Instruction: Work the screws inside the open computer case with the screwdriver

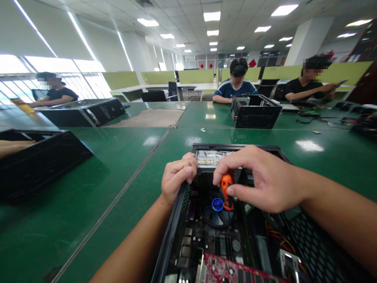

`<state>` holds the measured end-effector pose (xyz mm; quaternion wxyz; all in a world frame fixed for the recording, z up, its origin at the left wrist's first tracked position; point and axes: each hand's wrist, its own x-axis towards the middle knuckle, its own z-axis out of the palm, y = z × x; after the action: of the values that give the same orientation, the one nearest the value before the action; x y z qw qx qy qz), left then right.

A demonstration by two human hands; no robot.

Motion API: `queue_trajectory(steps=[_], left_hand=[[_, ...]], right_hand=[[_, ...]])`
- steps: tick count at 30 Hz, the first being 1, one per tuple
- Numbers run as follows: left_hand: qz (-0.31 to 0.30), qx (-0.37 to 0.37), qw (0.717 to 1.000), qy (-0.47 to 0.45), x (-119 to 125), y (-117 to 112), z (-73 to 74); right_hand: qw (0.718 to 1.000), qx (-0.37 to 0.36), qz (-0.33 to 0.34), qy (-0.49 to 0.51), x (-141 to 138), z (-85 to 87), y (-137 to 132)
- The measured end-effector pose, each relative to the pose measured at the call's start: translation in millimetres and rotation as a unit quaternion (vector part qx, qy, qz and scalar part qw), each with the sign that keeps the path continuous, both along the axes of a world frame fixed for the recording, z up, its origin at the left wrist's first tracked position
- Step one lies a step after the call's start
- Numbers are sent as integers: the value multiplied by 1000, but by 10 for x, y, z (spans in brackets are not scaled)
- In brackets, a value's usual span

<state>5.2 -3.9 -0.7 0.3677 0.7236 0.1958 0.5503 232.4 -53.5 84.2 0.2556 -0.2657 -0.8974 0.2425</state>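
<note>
An open black computer case [173, 220] lies in front of me with its inside facing up. My left hand [179, 177] is closed over the case's left rim near the far corner. My right hand [259, 179] grips an orange and black screwdriver handle [226, 188] between thumb and fingers. It stands nearly upright over the CPU fan [216, 218], just right of the fan's blue hub [217, 204]. The tool's tip is hidden. A silvery labelled power supply [209, 157] sits at the far end, and a red circuit card [232, 271] at the near end.
Coloured cables [279, 236] run inside the case on the right. Across the green table [132, 157] stand other black cases [256, 116], with several people seated around. Another person's arm [16, 147] reaches into a case [44, 165] at left. Cables [321, 120] lie at the far right.
</note>
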Motion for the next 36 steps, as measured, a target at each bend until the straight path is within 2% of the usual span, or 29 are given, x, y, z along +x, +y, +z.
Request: queue_trajectory(steps=[12,19,26,31,36], left_hand=[[5,-2,1000,1,-2,-3,-9],[-1,-3,1000,-3,-3,-10,1],[-3,3,1000,-5,-8,5,-16],[-10,9,1000,-8,-12,8,-16],[-16,5,1000,-17,-13,14,-37]], right_hand=[[1000,9,1,3,-3,22,-17],[998,-58,-19,-6,-35,13,-11],[995,-102,-8,4,-56,9,-8],[998,-49,21,-16,-16,36,3],[998,30,15,59,-11,2,10]])
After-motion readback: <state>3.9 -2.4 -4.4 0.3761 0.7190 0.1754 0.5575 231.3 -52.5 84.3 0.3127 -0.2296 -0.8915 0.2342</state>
